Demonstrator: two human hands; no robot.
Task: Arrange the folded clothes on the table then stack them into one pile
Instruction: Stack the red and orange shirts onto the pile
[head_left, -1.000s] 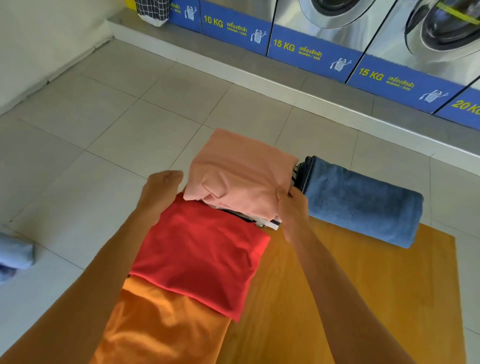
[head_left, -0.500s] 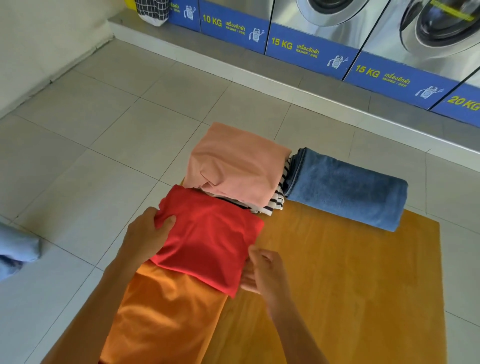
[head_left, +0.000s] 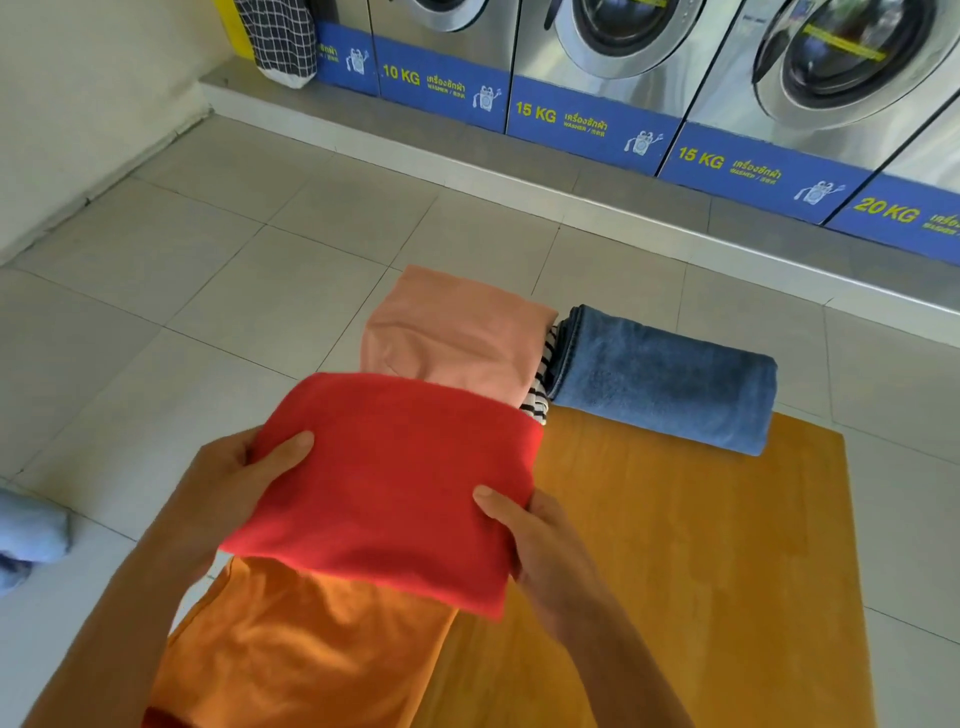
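Both hands — left hand (head_left: 228, 483), right hand (head_left: 540, 545) — grip the red garment (head_left: 395, 488): keep it level, lower squarely onto the peach pile (head_left: 457, 332).

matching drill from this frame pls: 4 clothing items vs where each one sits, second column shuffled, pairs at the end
Items
1. red garment
2. orange garment
3. pink garment
4. folded jeans

Places
A. far right end of the wooden table
B. nearest the camera, partly under the red one
C. gripped at its sides by the left hand and right hand
D. on top of a striped item, beside the jeans

Pairs: 1-C, 2-B, 3-D, 4-A
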